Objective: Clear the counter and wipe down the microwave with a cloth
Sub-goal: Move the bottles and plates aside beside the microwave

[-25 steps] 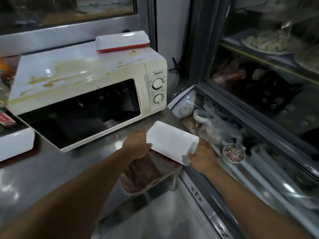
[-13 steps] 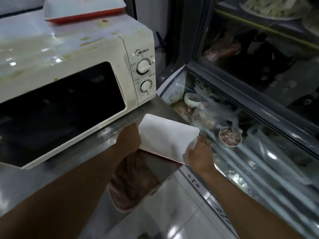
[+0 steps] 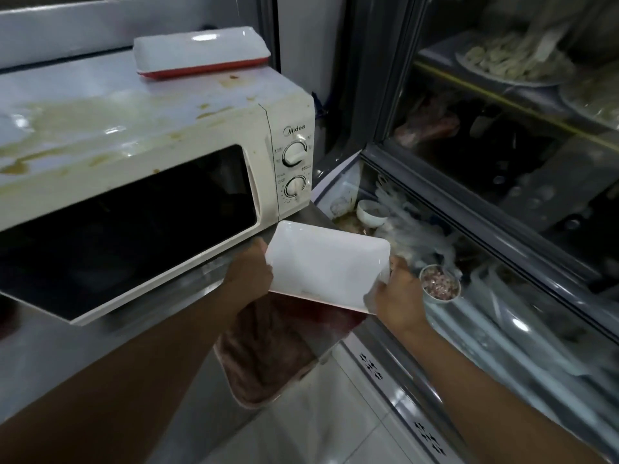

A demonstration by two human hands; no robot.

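A white rectangular plate (image 3: 325, 262) with a red underside is held above the steel counter's (image 3: 67, 356) right corner. My left hand (image 3: 249, 274) grips its left edge and my right hand (image 3: 397, 298) grips its right corner. Under the plate, a brownish-pink cloth (image 3: 268, 356) hangs from beneath my left hand over the counter's edge. The cream microwave (image 3: 160, 155) stands on the counter to the left, its top smeared with yellow-brown stains. A second white and red plate (image 3: 201, 50) lies upside down on the microwave's back right corner.
A glass-topped chest freezer (image 3: 502, 296) stands right of the counter, with a small white bowl (image 3: 370, 212) and a bowl of minced meat (image 3: 439, 286) inside. Behind it is a glass-door fridge (image 3: 502, 112) holding plates of food. Pale tiled floor (image 3: 318, 423) shows below.
The plate has stayed in both hands at the counter's right corner. My view dipped down and right, then swung back up, so the microwave's top plate is in full sight again.
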